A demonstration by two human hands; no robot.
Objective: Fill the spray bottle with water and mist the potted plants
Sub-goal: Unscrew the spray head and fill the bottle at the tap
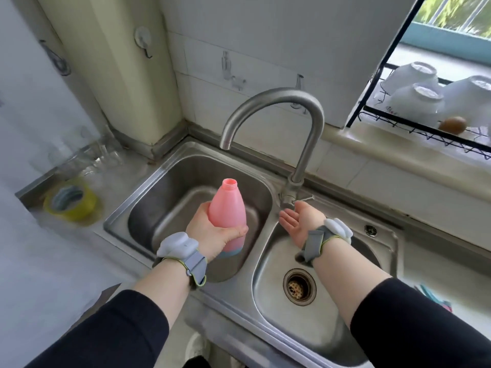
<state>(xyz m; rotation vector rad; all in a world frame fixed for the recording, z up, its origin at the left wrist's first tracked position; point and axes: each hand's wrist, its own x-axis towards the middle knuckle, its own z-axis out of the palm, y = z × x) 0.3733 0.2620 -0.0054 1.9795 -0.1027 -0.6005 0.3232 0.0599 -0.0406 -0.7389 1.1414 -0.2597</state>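
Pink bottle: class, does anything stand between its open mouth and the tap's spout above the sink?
Nothing visible does. The left hand holds the pink bottle uncapped below the spout, with open air between.

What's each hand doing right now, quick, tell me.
Left hand: closed around the pink bottle, uncapped.
Right hand: open, empty, by the faucet base.

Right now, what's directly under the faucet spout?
Only the bare left sink basin; no water runs from the spout. The left hand holds the uncapped pink bottle nearby, not under it. The bottle hides part of the floor.
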